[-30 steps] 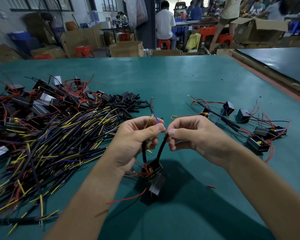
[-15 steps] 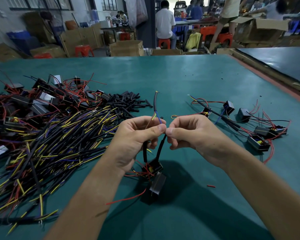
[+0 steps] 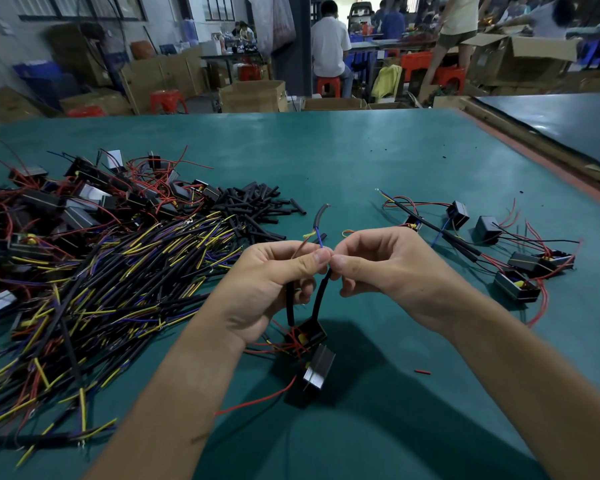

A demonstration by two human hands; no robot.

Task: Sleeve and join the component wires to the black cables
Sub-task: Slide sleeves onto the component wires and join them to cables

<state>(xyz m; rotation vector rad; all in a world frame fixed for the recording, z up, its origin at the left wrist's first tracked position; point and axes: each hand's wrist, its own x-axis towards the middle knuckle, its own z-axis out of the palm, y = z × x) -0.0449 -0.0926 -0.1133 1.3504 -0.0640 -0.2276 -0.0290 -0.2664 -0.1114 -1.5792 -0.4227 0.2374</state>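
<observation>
Sprawling cables (image 3: 118, 271) cover the green table (image 3: 326, 157) (cartons (image 3: 252, 97) behind).

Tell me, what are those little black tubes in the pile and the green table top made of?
The little black tubes look like plastic or rubber sleeving: dull matte black, cut in short even lengths. The green table top seems a smooth mat, perhaps rubber or vinyl: soft sheen, no weave showing. Neither is certain.
</observation>
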